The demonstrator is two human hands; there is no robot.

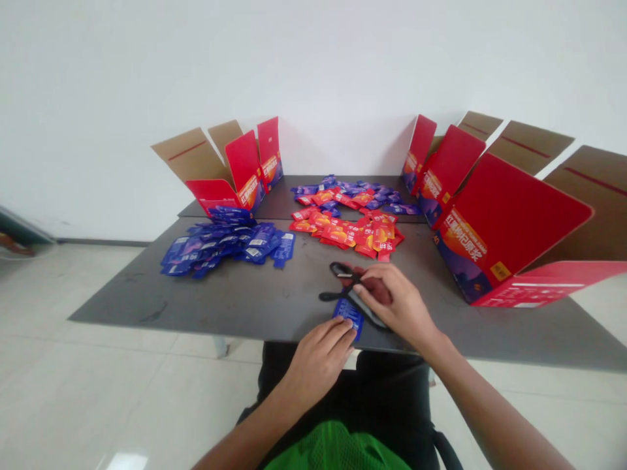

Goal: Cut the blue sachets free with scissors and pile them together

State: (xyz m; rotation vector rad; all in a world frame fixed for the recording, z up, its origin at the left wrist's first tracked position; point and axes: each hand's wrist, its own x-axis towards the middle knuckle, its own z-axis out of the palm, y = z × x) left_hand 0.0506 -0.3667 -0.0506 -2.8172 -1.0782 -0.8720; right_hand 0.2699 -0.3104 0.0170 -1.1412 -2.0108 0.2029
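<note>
A small flat blue carton [358, 324] with pale print lies near the table's front edge. The fingers of my left hand [326, 352], held close together, press on its near left part. My right hand [396, 301] is closed around a dark object with black loops [337, 279], a grey strip and a brownish-red part; its exact kind I cannot make out. This object sits over the carton's far right part and partly covers it. Farther left is a pile of similar blue cartons [228, 241]. Beyond my hands lie several red cartons [345, 232] with orange pictures.
Large red boxes with raised brown flaps stand along the right, the nearest box [509, 222] by my right arm. More open red boxes [245, 173] are at the back left. Mixed blue-purple and red cartons [362, 192] lie farther back on the grey table [235, 303], by a white wall.
</note>
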